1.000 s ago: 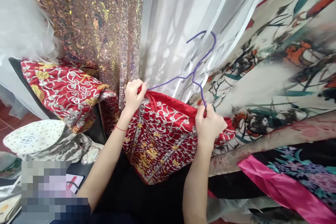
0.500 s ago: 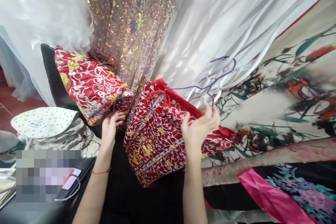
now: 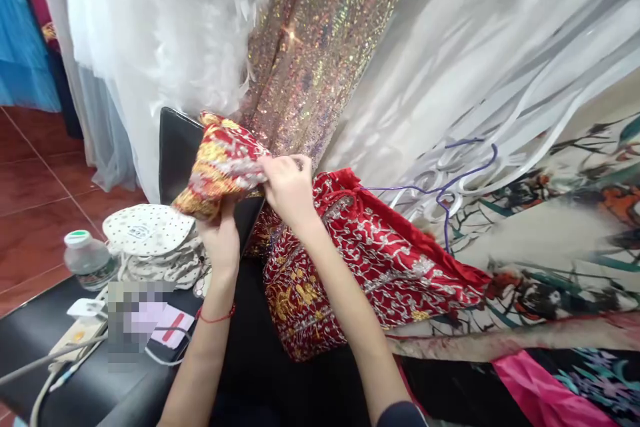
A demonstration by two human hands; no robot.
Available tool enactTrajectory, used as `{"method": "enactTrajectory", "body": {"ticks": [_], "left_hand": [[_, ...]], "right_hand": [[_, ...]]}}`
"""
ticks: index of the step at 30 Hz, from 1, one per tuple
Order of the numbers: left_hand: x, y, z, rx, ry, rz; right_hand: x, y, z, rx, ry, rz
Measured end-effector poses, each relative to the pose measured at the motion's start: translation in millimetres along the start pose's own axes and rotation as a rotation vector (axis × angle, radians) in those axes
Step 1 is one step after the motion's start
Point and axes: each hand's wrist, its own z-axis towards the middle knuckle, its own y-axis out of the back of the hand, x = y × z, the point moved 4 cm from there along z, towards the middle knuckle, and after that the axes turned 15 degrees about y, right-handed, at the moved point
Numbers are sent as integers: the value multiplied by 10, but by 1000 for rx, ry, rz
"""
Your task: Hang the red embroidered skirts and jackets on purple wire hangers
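A smaller red garment piece (image 3: 225,160) with gold and silver embroidery is held up between my two hands. My left hand (image 3: 220,240) is closed around its underside, the fingertips hidden by the cloth. From the right side, my right hand (image 3: 290,187) pinches its edge. Beneath my right forearm spreads a red embroidered skirt (image 3: 390,260) with a plain red waistband. A purple wire hanger (image 3: 415,188) reaches out from behind that waistband.
White feathered cloth (image 3: 175,27) and a gold sequined fabric (image 3: 325,47) hang behind. On the black seat (image 3: 125,367) at left are a dotted white cloth bag (image 3: 145,230), a plastic bottle (image 3: 87,260), a phone (image 3: 173,327) and cables. Floral fabric (image 3: 550,233) lies at right.
My right hand has left the skirt and hanger and moved left onto the smaller red piece. That piece is lifted and bunched, with my left hand now under it. The view has shifted left.
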Motion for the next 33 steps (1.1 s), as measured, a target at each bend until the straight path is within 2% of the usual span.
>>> {"method": "enactTrajectory", "body": {"ticks": [3,6,9,12,16,18,20,23,26,29,33], "left_hand": [[-321,-162,51,250,-155,91],[-438,-375,33,488,-246,250],[-425,-551,-42,586,-261,486],[-388,-675,-183,675,-224,656],[-454,-773,-322,642,-284,656],[-554,-834,-309,602,-366,597],[-685,-897,-228,528,-442,560],[-897,-982,-77,397,-528,559],[-1040,-1051,-63,399,-566,573],[-1099,-1073,-194,477,-590,581],[-1096,-1059,-286,473,-599,605]], "right_hand": [[-255,294,48,-116,-211,53],[-486,574,-16,-181,-401,45],[-678,793,-149,-215,-525,-20],[-811,956,-289,-281,-581,-145],[-899,1065,-408,-363,-654,-340],[-963,1012,-427,-307,-674,-251],[-1035,887,-434,-219,-630,5],[-1055,658,-442,-107,-414,520],[-974,472,-453,-43,-178,899],[-959,304,-434,-85,-111,993],[-1096,54,-401,-217,-240,1039]]}}
